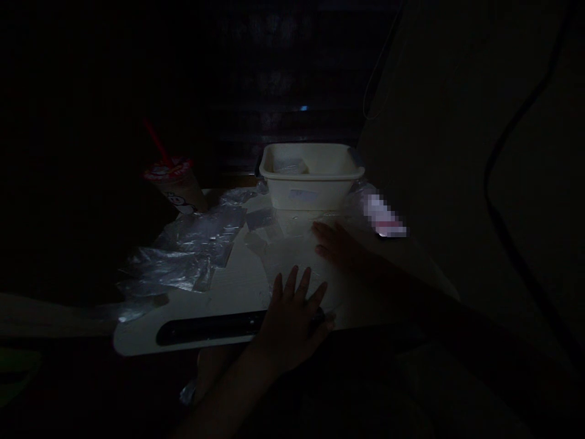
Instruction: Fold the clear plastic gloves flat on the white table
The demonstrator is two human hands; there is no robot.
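The picture is very dark. My left hand (292,314) lies palm down with fingers spread, over the right end of a long black bar (205,329) along the front edge of the small white table (233,286). My right hand (338,244) is beyond it and to the right, fingers stretched out and a little blurred. Both hands are at a clear plastic sheet or bag (286,253) that is hard to make out on the tabletop. I see nothing gripped in either hand. Behind my hands stands a cream plastic bin (304,194) with something clear and flat inside.
Crumpled clear plastic bags (183,265) are heaped along the table's left side. Behind them stands a drink cup (183,192) with a red straw. A bright, pixelated object (384,216) lies right of the bin. A dark cable (491,183) hangs at the far right.
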